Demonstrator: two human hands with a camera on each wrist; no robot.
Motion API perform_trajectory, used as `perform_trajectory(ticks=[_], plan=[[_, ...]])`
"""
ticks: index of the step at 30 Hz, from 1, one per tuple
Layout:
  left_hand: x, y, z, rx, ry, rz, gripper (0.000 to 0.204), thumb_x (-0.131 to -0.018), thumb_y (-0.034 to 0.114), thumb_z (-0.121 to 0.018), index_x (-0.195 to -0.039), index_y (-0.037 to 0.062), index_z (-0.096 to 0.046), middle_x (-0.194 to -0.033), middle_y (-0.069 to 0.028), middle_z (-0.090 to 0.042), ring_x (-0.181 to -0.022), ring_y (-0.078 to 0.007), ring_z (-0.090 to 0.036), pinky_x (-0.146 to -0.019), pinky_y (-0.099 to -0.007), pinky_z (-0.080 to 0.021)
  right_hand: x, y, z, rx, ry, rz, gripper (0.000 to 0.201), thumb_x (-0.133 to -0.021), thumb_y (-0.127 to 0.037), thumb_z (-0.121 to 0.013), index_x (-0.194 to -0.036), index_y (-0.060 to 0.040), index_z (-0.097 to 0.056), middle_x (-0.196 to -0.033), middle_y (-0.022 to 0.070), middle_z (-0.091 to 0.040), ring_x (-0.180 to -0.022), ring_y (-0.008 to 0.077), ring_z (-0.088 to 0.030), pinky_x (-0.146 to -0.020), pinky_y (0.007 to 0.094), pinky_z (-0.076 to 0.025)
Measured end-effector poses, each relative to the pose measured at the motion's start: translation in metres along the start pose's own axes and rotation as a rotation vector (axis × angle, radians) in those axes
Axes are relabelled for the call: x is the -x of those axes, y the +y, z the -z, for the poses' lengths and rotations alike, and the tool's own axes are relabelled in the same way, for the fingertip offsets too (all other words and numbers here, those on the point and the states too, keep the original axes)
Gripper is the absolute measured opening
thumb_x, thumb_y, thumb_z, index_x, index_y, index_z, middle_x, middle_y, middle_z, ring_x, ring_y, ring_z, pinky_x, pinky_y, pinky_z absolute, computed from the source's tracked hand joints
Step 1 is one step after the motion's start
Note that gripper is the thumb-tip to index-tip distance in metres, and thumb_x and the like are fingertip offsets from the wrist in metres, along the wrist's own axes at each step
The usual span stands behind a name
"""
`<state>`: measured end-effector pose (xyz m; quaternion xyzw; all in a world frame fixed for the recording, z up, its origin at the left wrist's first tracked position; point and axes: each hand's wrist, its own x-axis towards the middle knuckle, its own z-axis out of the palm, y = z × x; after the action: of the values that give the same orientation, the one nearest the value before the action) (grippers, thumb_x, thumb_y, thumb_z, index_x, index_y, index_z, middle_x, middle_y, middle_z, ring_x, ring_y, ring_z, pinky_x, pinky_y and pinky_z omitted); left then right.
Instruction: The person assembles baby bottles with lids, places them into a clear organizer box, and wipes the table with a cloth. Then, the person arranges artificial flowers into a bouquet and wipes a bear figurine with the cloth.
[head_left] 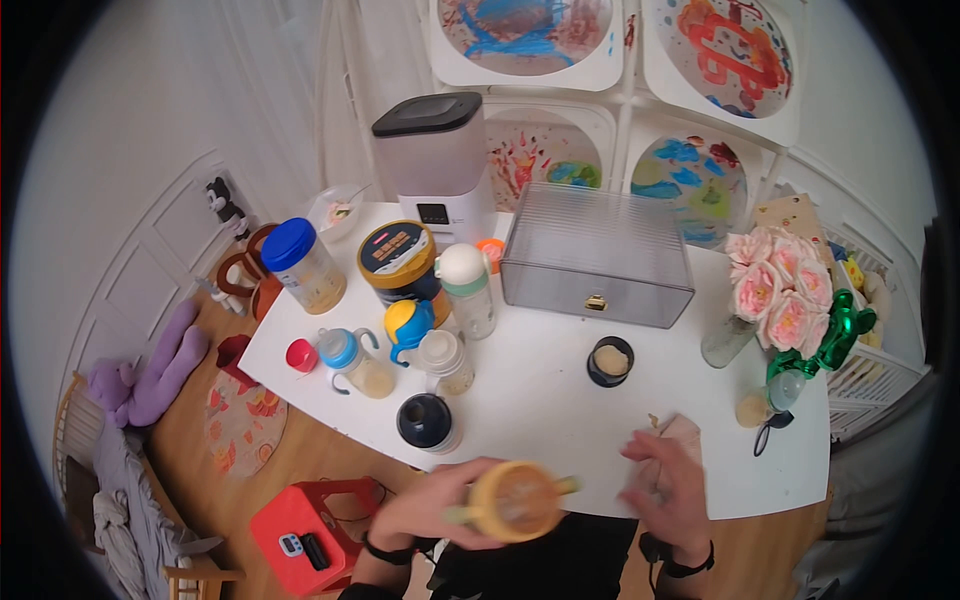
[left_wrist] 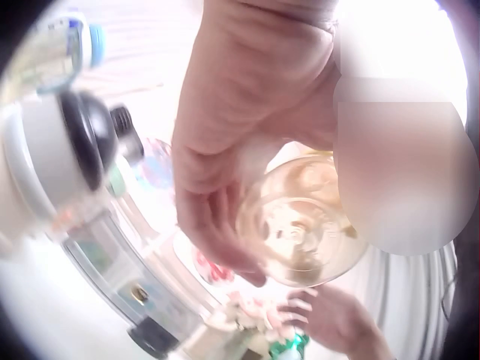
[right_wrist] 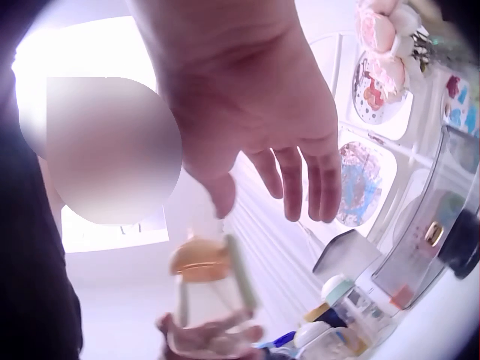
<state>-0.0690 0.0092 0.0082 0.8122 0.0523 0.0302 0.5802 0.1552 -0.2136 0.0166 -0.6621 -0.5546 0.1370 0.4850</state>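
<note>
No text is legible; the tub lid (head_left: pixel 396 250) bears blurred print.

Right grip (right_wrist: pixel 259 124) near orange-topped bottle (right_wrist: pixel 209 295)

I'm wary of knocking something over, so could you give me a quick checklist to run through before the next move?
1. Left grip secure on the yellow-topped bottle: ok, fingers curl round it.
2. Right grip free: ok, it holds nothing.
3. Yellow top tight: cannot tell, it is blurred.
4. Bottle standing on the white table: not ok, it is held up near the front edge.
5. Black cup upright: ok, with tan contents showing inside.
6. Flower vase apart from both grips: ok, it stands toward the table's right side.
</note>
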Motion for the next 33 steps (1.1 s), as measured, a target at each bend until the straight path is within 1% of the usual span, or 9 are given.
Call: perform_trajectory(ticks=[2,3,4,9,11,15,20,27,33], plan=[[0.063,-0.018,0.003,0.616,0.298,-0.031,0.088,-0.064,0.030,-0.091,-0.135,0.0010,-0.046,-0.129,-0.0137,-0.059,-0.113,-0.0264,-0.063,-0.097,-0.0398,-0.051,0.006,0.012,0.003,0.151,0.238,-0.161,0.042,-0.079,-0.006,-0.076,-0.120,-0.0024,-0.065,-0.095,0.0126,-0.067,-0.081,0.0212,-0.065,-0.075,0.0311,-0.052],[0.100,-0.027,-0.014,0.888,0.643,-0.203,0.096,-0.056,0.027,-0.095,-0.135,0.0015,-0.047,-0.125,-0.0112,-0.061,-0.110,-0.0251,-0.063,-0.096,-0.0389,-0.051,0.006,0.015,0.003,0.144,0.228,-0.160,0.042,-0.079,-0.006,-0.076,-0.120,-0.0024,-0.065,-0.095,0.0126,-0.067,-0.081,0.0212,-0.065,-0.075,0.0311,-0.052],[0.129,-0.074,-0.008,0.360,0.865,-0.266,0.098,-0.056,0.023,-0.096,-0.136,0.0004,-0.045,-0.125,-0.0117,-0.060,-0.110,-0.0252,-0.062,-0.094,-0.0380,-0.052,0.005,0.018,0.003,0.132,0.255,-0.279,0.033,-0.081,-0.001,-0.070,-0.114,-0.0020,-0.068,-0.089,0.0120,-0.067,-0.075,0.0212,-0.064,-0.072,0.0308,-0.052],[0.150,-0.104,0.037,0.467,1.025,-0.107,0.091,-0.060,0.016,-0.092,-0.136,0.0005,-0.044,-0.125,-0.0108,-0.058,-0.110,-0.0248,-0.060,-0.093,-0.0392,-0.052,-0.004,0.023,-0.019,-0.011,0.259,-0.434,0.033,-0.084,0.003,-0.063,-0.116,-0.0037,-0.067,-0.090,0.0128,-0.068,-0.076,0.0215,-0.065,-0.072,0.0298,-0.053],[0.128,-0.123,0.040,0.381,1.206,-0.070,0.081,-0.064,0.012,-0.088,-0.133,0.0008,-0.047,-0.126,-0.0099,-0.056,-0.111,-0.0232,-0.058,-0.091,-0.0393,-0.052,-0.015,0.023,-0.040,0.157,0.070,-0.332,0.045,-0.086,-0.002,-0.064,-0.130,-0.0060,-0.058,-0.105,0.0153,-0.067,-0.087,0.0234,-0.065,-0.076,0.0326,-0.054],[0.097,-0.125,0.026,0.361,1.274,0.089,0.071,-0.068,0.006,-0.084,-0.130,0.0011,-0.049,-0.125,-0.0094,-0.057,-0.113,-0.0175,-0.057,-0.089,-0.0337,-0.052,-0.044,0.007,-0.107,-0.074,-0.109,-0.190,0.072,-0.082,-0.015,-0.073,-0.144,-0.0027,-0.038,-0.126,0.0226,-0.055,-0.106,0.0349,-0.059,-0.092,0.0416,-0.050],[0.085,-0.141,0.013,0.305,1.165,0.133,0.072,-0.068,0.003,-0.086,-0.129,0.0014,-0.049,-0.122,-0.0079,-0.060,-0.113,-0.0173,-0.056,-0.095,-0.0336,-0.047,-0.083,-0.015,-0.174,0.039,-0.110,0.051,0.088,-0.076,-0.023,-0.081,-0.143,0.0038,-0.031,-0.131,0.0245,-0.049,-0.114,0.0412,-0.053,-0.095,0.0456,-0.046],[0.060,-0.136,0.009,0.059,1.197,0.113,0.069,-0.069,0.006,-0.086,-0.127,0.0001,-0.051,-0.119,-0.0075,-0.062,-0.113,-0.0176,-0.057,-0.098,-0.0324,-0.044,-0.098,-0.004,-0.212,0.140,-0.056,-0.074,0.087,-0.074,-0.023,-0.082,-0.141,0.0003,-0.032,-0.129,0.0251,-0.049,-0.112,0.0443,-0.055,-0.094,0.0483,-0.047],[0.055,-0.154,0.006,-0.013,1.329,0.191,0.048,-0.069,0.008,-0.087,-0.108,0.0022,-0.060,-0.094,0.0007,-0.058,-0.083,-0.0128,-0.050,-0.075,-0.0282,-0.042,-0.094,0.000,-0.198,0.005,-0.087,-0.136,0.073,-0.073,-0.020,-0.081,-0.131,-0.0024,-0.041,-0.120,0.0217,-0.052,-0.103,0.0422,-0.060,-0.085,0.0448,-0.053]])
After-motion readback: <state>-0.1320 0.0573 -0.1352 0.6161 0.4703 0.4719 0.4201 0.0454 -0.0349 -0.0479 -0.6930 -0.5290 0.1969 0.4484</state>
